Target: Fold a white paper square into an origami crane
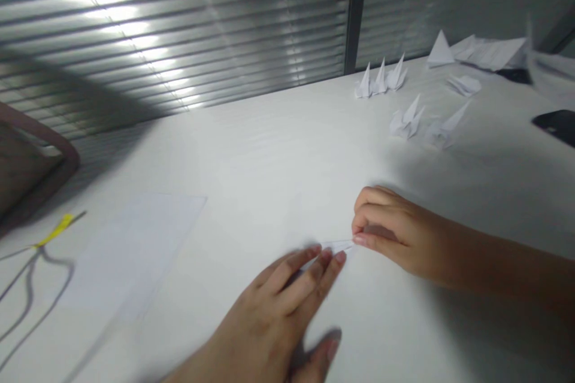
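Note:
A small piece of folded white paper (339, 245) lies on the white table, mostly covered by my fingers. My left hand (291, 299) rests over it with fingers stretched out, the fingertips pressing it down and the thumb set apart on the tabletop. At the paper's right tip, the thumb and index finger of my right hand (386, 230) are pinched together, the other fingers curled. How the paper is folded underneath is hidden by the left fingers.
Several folded paper birds (381, 81) stand at the back right, near more folded papers (492, 52) and a dark phone-like object (557, 125). Flat white paper (135, 245) lies left, beside cords with a yellow tag (60, 228). Window blinds (202, 18) border the far edge.

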The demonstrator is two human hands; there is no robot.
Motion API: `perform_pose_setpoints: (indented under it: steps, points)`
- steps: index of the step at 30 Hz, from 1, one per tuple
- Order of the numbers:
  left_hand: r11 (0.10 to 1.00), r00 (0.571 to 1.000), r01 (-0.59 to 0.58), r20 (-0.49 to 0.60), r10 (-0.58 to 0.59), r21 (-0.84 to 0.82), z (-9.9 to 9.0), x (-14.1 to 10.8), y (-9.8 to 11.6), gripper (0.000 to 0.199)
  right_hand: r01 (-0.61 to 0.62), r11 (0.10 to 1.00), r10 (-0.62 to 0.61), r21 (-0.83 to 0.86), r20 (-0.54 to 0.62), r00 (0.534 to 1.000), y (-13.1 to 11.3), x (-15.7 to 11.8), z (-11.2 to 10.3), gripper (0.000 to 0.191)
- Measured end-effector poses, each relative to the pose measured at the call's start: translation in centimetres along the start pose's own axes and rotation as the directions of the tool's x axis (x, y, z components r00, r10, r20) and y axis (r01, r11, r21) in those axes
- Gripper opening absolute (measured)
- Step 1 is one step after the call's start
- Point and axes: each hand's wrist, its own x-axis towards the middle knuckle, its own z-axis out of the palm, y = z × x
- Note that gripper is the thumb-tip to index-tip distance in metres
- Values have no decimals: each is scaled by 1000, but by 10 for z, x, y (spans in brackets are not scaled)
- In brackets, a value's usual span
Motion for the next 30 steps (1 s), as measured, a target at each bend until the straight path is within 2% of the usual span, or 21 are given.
perform_pose_setpoints:
  steps: [6,14,21,27,30]
  points:
    - [1000,1000,-3,8,3,13,-1,-1,0,66,-3,1000,3,6,23,1000,3,2,2,10]
    - [1000,1000,11,28,-10,-15,-2,-1,2,67,129,979,-123,-158,49,991,4,4,1,15]
    - [998,998,25,58,-22,-61,-3,0,1,67,120,975,-111,-188,62,992,4,4,4,21]
    - [996,994,41,101,-33,-78,-4,-1,4,66,65,997,-62,-33,92,994,9,4,-1,16]
    - [996,995,43,99,-35,-76,-5,-1,5,66,62,998,-58,-30,114,992,10,3,-3,14]
